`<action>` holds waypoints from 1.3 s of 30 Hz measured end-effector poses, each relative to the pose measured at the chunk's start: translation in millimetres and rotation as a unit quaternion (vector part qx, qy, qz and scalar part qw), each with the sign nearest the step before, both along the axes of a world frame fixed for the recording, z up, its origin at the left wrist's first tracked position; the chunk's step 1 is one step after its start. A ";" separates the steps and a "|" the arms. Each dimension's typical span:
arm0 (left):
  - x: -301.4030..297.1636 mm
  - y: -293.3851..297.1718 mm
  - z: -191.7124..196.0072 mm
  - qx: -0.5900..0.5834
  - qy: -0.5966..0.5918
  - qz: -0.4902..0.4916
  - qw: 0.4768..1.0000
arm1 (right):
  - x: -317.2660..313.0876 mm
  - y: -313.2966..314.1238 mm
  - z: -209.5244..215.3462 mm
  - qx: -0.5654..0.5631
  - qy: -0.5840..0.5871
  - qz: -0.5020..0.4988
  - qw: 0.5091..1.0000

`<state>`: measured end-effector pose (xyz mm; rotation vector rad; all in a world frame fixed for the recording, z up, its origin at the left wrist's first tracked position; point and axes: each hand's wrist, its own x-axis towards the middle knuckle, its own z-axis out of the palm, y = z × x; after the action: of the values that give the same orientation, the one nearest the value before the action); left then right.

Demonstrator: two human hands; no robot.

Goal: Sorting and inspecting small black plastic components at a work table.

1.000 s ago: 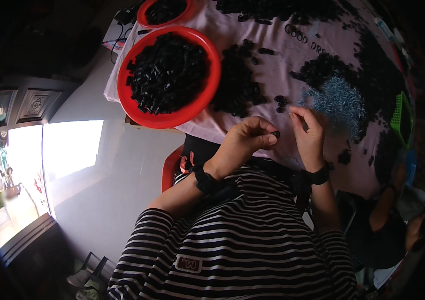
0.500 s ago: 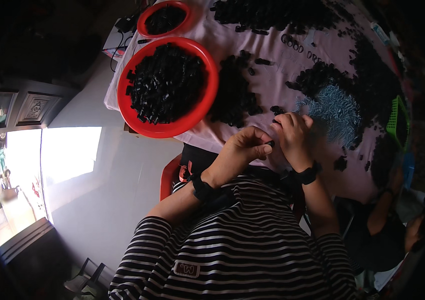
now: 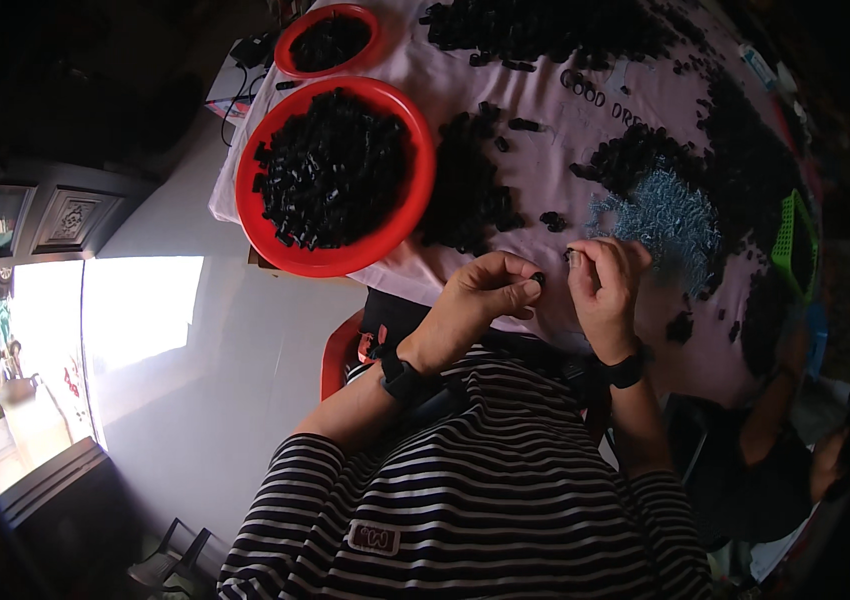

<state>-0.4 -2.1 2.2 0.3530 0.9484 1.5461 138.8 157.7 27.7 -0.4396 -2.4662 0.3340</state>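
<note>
My left hand pinches a small black plastic piece between thumb and forefinger, above the near edge of the table. Beside it, a little to the right, my right hand is closed in a pinch; a tiny item shows at its fingertips, too small to name. A few black pieces lie on the cloth just beyond the hands. Close to the right fingers spreads a heap of small bluish, screw-like pieces. Left of these, a loose pile of black pieces rests on the cloth.
A large red basin full of black pieces stands at the left, with a smaller red basin behind it. More black heaps cover the pink cloth. A green basket and another person's arm are at the right.
My right hand has moved slightly right and turned, away from the few black pieces on the cloth, its fingers now pinched. The left hand keeps its black piece in nearly the same place.
</note>
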 end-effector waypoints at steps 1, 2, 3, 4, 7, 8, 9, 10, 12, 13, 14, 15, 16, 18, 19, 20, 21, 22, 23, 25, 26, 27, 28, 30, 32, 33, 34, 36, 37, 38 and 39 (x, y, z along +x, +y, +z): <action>0.3 -0.3 -1.5 -0.002 -0.001 0.000 1.000 | 0.6 -3.5 4.8 -0.002 -0.001 0.000 1.000; 0.5 0.5 -2.7 0.003 0.011 -0.005 1.000 | 1.6 -7.0 9.2 -0.022 0.005 0.008 1.000; 0.8 1.1 -3.4 0.008 0.023 -0.010 1.000 | 2.0 -10.7 13.7 -0.041 0.011 0.017 0.999; 1.0 1.8 -2.6 0.007 0.022 -0.011 1.000 | 1.3 -15.0 18.6 -0.035 0.017 0.018 0.999; 2.0 2.6 4.3 0.005 0.019 -0.003 1.000 | 0.4 -23.2 23.5 -0.037 0.011 0.031 0.999; 2.5 2.3 6.4 -0.001 0.024 -0.003 1.000 | 0.4 -25.5 24.2 -0.031 0.007 0.028 0.999; 2.9 2.0 8.1 -0.007 0.030 -0.003 1.000 | 0.0 -26.7 23.4 -0.032 0.007 0.028 0.999; 3.0 1.5 9.4 -0.008 0.030 -0.003 1.000 | -0.5 -27.6 21.8 -0.035 0.009 0.024 0.999; 3.3 1.4 10.8 -0.006 0.036 -0.002 0.999 | -0.1 -28.8 19.2 -0.037 0.011 0.021 0.999; 3.7 1.3 11.1 -0.006 0.036 -0.002 0.999 | 0.2 -29.2 18.2 -0.034 0.009 0.021 0.999; 4.1 1.3 11.1 -0.007 0.036 0.000 0.999 | 0.4 -29.5 17.7 -0.030 0.007 0.022 0.999; 4.3 1.1 11.3 -0.008 0.036 0.002 0.999 | 0.8 -30.4 18.2 -0.030 0.007 0.022 0.999; 4.2 0.8 12.7 -0.009 0.036 0.002 0.999 | 1.6 -31.9 19.3 -0.018 -0.003 0.022 1.000; 4.1 0.5 15.8 -0.045 0.041 -0.004 0.998 | 2.9 -32.0 19.8 -0.007 -0.013 0.022 1.000; 3.9 0.1 15.1 -0.046 0.041 -0.004 0.998 | 4.4 -30.8 19.6 0.007 -0.025 0.030 0.999; 3.9 -0.3 13.3 -0.058 0.034 -0.004 0.998 | 4.9 -30.4 19.8 0.021 -0.036 0.037 0.998; 3.7 -0.6 11.8 -0.070 0.028 -0.003 0.997 | 5.8 -30.9 23.4 0.021 -0.036 0.037 0.998; 3.5 -0.8 10.9 -0.070 0.027 -0.004 0.997 | 6.8 -31.9 31.1 0.016 -0.054 0.050 0.997; 3.1 -0.9 10.8 -0.062 0.009 -0.001 0.998 | 7.2 -32.6 36.2 0.009 -0.073 0.063 0.995; 2.1 -1.3 10.1 -0.056 -0.009 0.002 0.998 | 7.4 -34.0 38.0 0.006 -0.083 0.066 0.994; 1.5 -1.4 9.8 -0.046 -0.025 -0.002 0.999 | 7.7 -34.5 38.7 0.004 -0.093 0.067 0.993; 1.4 -1.6 9.7 -0.036 -0.040 -0.007 0.999 | 8.3 -34.4 38.1 0.003 -0.094 0.066 0.993; 1.8 -1.4 9.7 -0.037 -0.040 -0.008 0.999 | 9.1 -33.8 36.4 0.016 -0.099 0.063 0.993; 2.5 -0.5 9.4 -0.048 -0.034 -0.014 0.998 | 10.3 -33.2 31.7 0.029 -0.103 0.056 0.993; 1.9 -0.3 13.4 -0.053 -0.029 -0.018 0.998 | 11.4 -32.3 27.0 0.032 -0.083 0.061 0.994; 1.4 -0.1 14.7 -0.058 -0.024 -0.020 0.998 | 11.4 -32.9 26.2 0.033 -0.083 0.058 0.994; 0.8 0.4 14.2 -0.057 -0.023 -0.023 0.998 | 10.7 -34.6 25.7 0.032 -0.074 0.064 0.995; -0.9 0.9 13.2 -0.042 -0.031 -0.047 0.998 | 10.6 -37.0 23.6 0.035 -0.068 0.070 0.995; -0.7 1.2 12.7 -0.041 -0.030 -0.049 0.997 | 11.1 -38.1 23.4 0.036 -0.067 0.067 0.995; 0.0 1.3 12.2 -0.042 -0.023 -0.042 0.998 | 11.9 -39.8 23.6 0.043 -0.069 0.061 0.995; 0.5 1.5 12.1 -0.044 -0.015 -0.034 0.998 | 12.7 -41.6 24.1 0.049 -0.071 0.055 0.995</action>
<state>0.1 -0.6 14.3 0.2958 0.9681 1.4402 151.5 116.1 51.8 -0.2968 -2.6378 0.2306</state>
